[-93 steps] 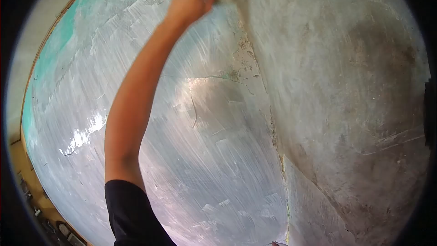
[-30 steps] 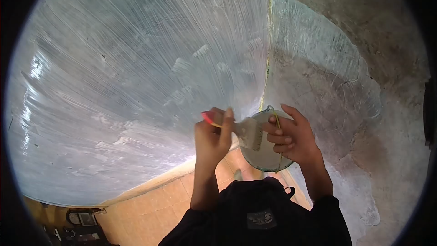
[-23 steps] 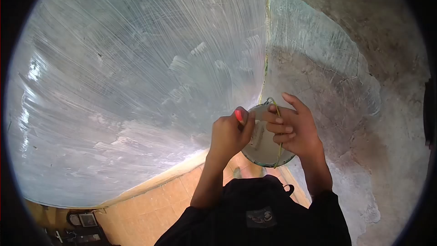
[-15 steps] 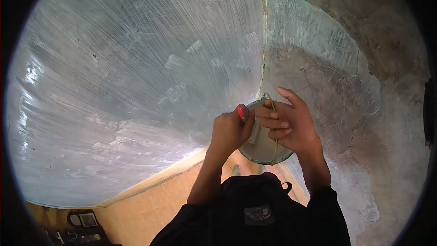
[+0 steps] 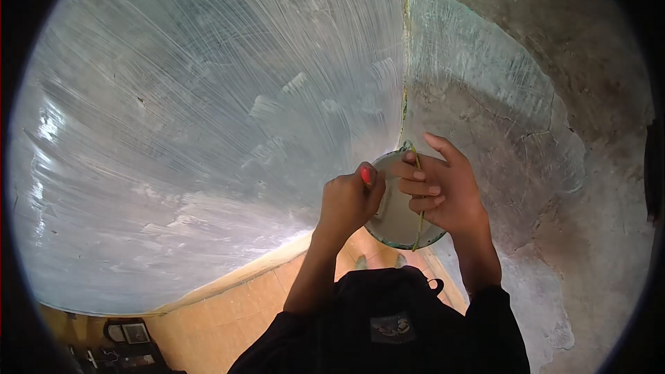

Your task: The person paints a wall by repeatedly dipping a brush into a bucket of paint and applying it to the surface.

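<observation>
Closed in a full fist, the left hand (image 5: 348, 202) has hold of a red-ended paintbrush (image 5: 365, 175). Only the red tip of the handle shows above the knuckles, while the brush head points down and to the right into a small round pale paint pot (image 5: 396, 221) and is mostly hidden behind the fist. Just beside it, the right hand (image 5: 451, 197) grips that pot from the right, three fingers curled in over the near rim and the forefinger stretched out along the top edge. A thin yellow wire handle (image 5: 418, 232) runs from the top of the pot down across those fingers to its lower edge. The pot is held in the air at chest height, between the two hands and right in front of a wall corner. Left of the corner, the wet, pale blue-white painted wall (image 5: 208, 131) shows sweeping brush streaks and a glossy shine at its far left. Right of the corner, the rough grey-brown bare plaster wall (image 5: 568, 83) carries one streaky painted patch near the corner and several cracks. Below the hands, black sleeves (image 5: 485, 318) and a black garment front fill the bottom of the view. An orange-tan tiled floor (image 5: 235, 312) lies beneath, with a few dark objects (image 5: 128, 336) at the lower left, too small to tell apart.
</observation>
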A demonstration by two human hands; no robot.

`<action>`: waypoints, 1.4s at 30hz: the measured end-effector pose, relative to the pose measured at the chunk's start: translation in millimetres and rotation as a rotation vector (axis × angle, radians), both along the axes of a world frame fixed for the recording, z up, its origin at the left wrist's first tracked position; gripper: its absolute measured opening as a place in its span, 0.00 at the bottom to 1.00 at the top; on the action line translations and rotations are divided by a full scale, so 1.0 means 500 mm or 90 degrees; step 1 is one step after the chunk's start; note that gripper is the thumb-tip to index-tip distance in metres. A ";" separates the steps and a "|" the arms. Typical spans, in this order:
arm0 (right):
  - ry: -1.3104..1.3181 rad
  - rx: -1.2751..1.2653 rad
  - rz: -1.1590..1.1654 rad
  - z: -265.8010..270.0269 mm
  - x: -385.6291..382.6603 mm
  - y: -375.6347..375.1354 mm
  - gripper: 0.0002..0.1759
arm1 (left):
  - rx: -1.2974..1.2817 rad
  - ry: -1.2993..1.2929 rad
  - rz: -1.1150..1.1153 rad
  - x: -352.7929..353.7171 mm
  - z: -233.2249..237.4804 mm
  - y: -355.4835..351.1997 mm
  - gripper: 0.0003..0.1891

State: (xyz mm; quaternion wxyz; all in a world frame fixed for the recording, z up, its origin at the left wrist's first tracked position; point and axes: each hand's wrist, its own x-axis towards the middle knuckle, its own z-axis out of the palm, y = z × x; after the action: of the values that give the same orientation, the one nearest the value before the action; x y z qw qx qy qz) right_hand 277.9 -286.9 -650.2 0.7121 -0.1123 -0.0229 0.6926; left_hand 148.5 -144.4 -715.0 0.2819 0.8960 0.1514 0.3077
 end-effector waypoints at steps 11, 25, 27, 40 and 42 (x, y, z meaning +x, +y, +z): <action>0.025 0.028 0.000 -0.001 0.029 0.014 0.23 | 0.055 0.011 0.006 0.028 -0.005 0.020 0.12; 0.009 -0.010 -0.040 -0.016 0.054 0.042 0.21 | 0.084 -0.051 -0.039 0.000 0.072 0.041 0.03; 0.022 -0.008 -0.045 -0.023 0.057 0.039 0.21 | 0.060 -0.031 -0.063 -0.013 0.078 0.046 0.05; 0.006 0.022 -0.110 -0.024 0.084 0.079 0.21 | 0.279 0.004 -0.087 0.013 0.115 0.075 0.08; -0.002 0.017 -0.122 -0.024 0.092 0.081 0.22 | 0.186 -0.018 -0.101 0.019 0.125 0.071 0.09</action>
State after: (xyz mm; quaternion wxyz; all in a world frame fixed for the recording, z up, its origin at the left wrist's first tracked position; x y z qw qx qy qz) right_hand 323.8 -246.5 -662.0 0.7767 -0.1057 -0.0225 0.6205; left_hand 157.9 -108.8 -652.6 0.1744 0.9323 0.0300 0.3155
